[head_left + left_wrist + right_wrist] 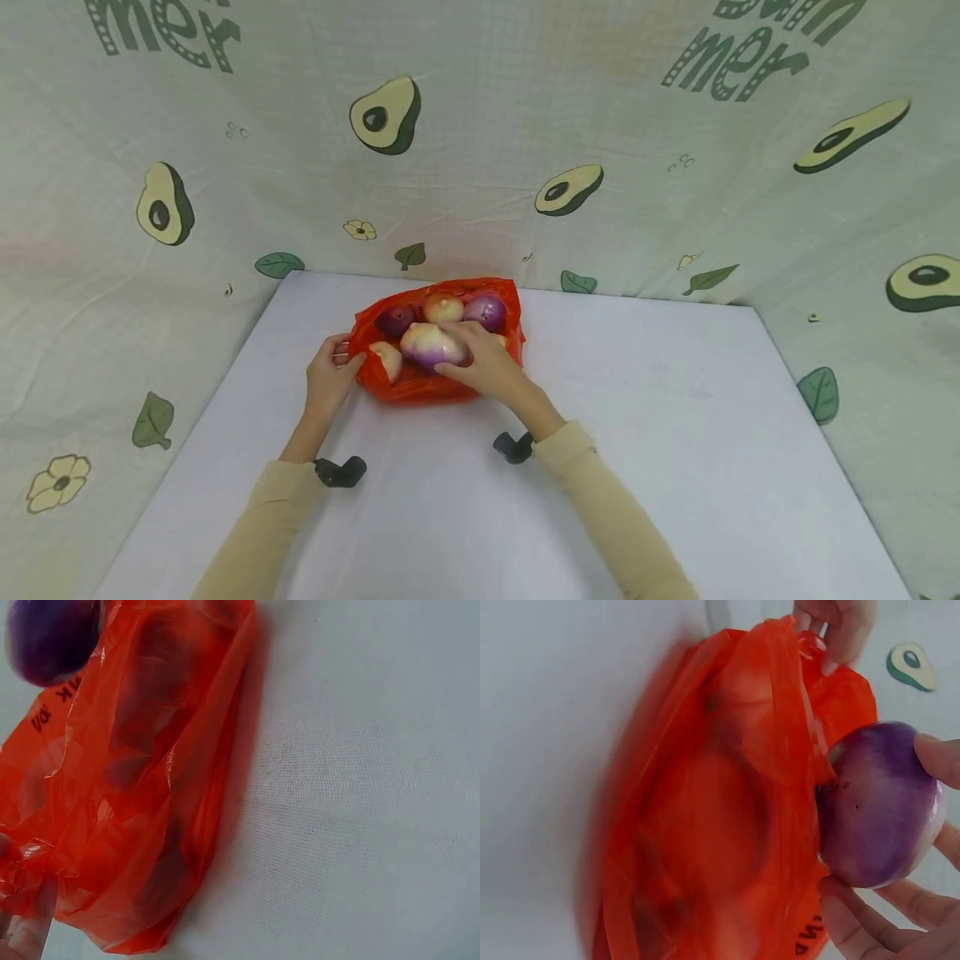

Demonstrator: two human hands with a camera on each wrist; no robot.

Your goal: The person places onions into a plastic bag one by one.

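Note:
A thin red plastic bag (pixel 423 392) lies with its mouth spread, and several round purple and whitish vegetables, turnip-like, show inside. My left hand (pixel 328 382) pinches the bag's left rim between thumb and fingers. In the left wrist view the crumpled plastic (pixel 34 874) bunches at those fingertips. My right hand (pixel 491 362) holds a purple-and-white turnip (pixel 877 806) over the bag's opening, thumb on one side and fingers on the other. Beneath and around it are a dark purple one (pixel 395 321), a yellowish one (pixel 443 307) and a purple one (pixel 486 312).
The bag rests on a white table (pixel 637 433), towards its far edge. A pale cloth (pixel 480 125) printed with avocados and leaves hangs behind and at the sides. Black wrist cameras (pixel 341 472) are strapped on both wrists.

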